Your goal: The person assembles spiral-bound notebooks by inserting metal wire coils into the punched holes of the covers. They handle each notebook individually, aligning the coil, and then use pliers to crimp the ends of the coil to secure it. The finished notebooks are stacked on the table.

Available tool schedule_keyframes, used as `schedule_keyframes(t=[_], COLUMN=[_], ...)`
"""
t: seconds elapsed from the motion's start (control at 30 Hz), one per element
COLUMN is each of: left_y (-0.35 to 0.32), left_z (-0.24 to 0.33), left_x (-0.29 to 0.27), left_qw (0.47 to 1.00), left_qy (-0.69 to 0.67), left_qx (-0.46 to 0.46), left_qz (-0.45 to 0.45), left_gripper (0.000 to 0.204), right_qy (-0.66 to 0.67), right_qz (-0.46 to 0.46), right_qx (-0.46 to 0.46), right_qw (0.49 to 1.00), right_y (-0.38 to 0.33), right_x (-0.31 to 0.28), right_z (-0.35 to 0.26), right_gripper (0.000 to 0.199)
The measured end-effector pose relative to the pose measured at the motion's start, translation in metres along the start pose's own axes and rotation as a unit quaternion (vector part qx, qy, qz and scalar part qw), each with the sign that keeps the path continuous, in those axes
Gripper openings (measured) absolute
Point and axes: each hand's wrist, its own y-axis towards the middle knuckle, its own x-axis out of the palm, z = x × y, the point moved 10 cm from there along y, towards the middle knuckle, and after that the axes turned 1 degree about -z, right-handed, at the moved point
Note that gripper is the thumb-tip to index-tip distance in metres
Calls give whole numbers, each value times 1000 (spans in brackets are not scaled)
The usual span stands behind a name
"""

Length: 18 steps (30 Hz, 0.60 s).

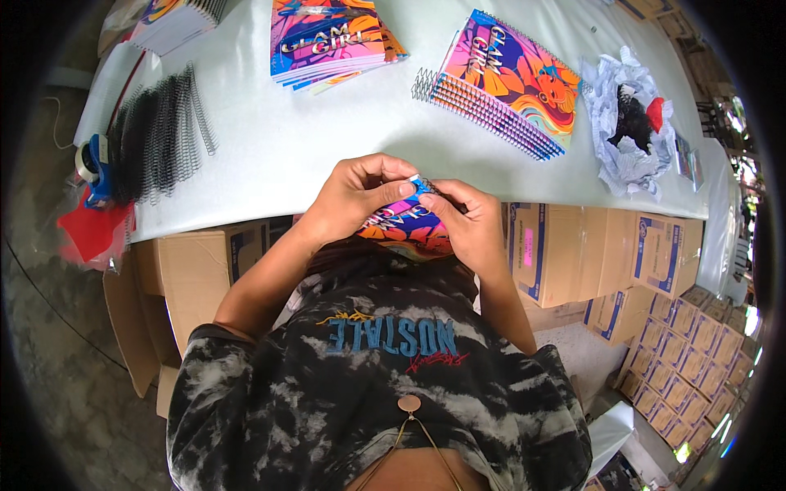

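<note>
We stand at a long white tabletop [270, 139] in soft daylight. Under its near edge sit brown cardboard boxes [565, 245], packed side by side. To the right of the tabletop, more stacked cartons [696, 352] run away in rows. Left of the tabletop we see a grey concrete floor [57, 360] with a thin dark cable across it.

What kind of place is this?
Probably a small notebook-binding workshop: stacked notebooks and loose black coils lie on the table, with many cardboard boxes below.
</note>
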Motion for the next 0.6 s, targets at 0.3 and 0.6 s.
schedule_keyframes(t=[0.3, 0.6], left_y=[8, 32], left_z=[-1, 90], left_x=[3, -20], left_qw=[988, 986], left_qy=[58, 145], left_qx=[-38, 79], left_qz=[-135, -34], left_gripper=[13, 54], right_qy=[-83, 387], right_qz=[37, 365], right_qx=[-87, -163], right_qw=[992, 831], right_y=[-8, -19], right_x=[14, -120], right_z=[-21, -51], right_gripper=[18, 27])
